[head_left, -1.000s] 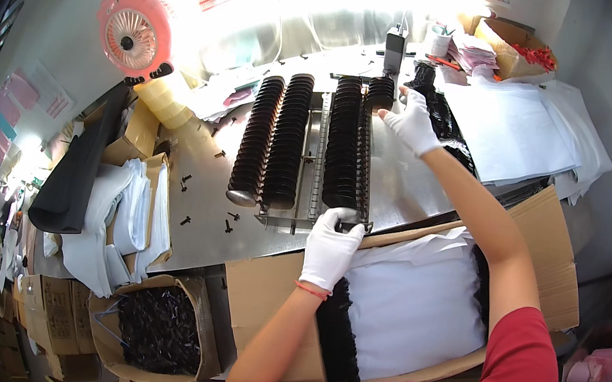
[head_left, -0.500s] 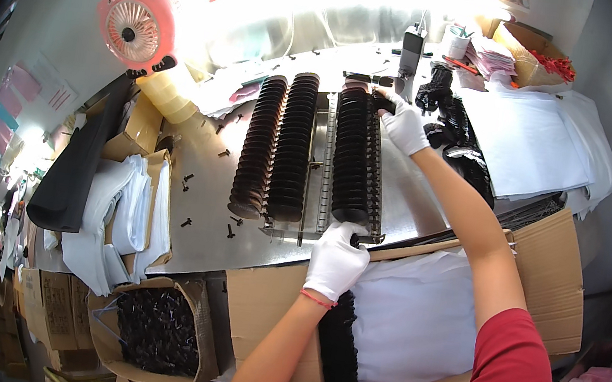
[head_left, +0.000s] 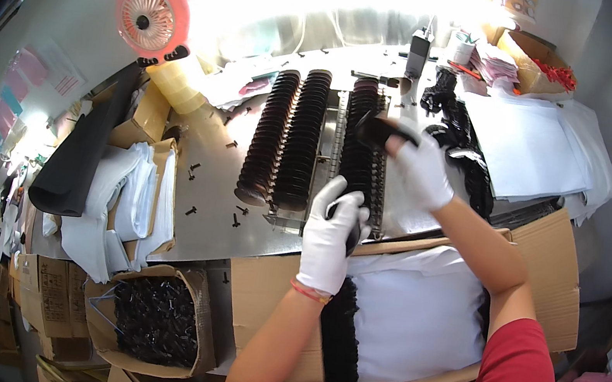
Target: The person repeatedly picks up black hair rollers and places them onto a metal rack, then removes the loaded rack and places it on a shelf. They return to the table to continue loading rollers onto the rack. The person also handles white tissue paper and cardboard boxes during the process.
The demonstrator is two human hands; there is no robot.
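Note:
A metal rack (head_left: 286,218) on the steel table carries rows of dark, glossy rounded pieces, packed closely: a left row (head_left: 265,138), a middle row (head_left: 302,140) and a right row (head_left: 360,140). My right hand (head_left: 424,172), in a white glove and blurred by motion, grips a black rounded piece (head_left: 383,133) over the right row. My left hand (head_left: 328,237), also gloved in white, is by the near end of that row. Its fingers are curled round a dark rounded piece (head_left: 352,238), partly hidden by the glove.
Small black screw-like parts (head_left: 237,220) lie scattered left of the rack. A pink fan (head_left: 147,16) stands at the far left. Boxes (head_left: 151,322) of black parts and an open carton (head_left: 413,315) with white sheeting are near me. White sheets (head_left: 531,148) lie right.
My right hand has come from the rack's far end toward me, carrying a black rounded piece. My left hand has turned upward and its fingers are raised. The view has shifted slightly.

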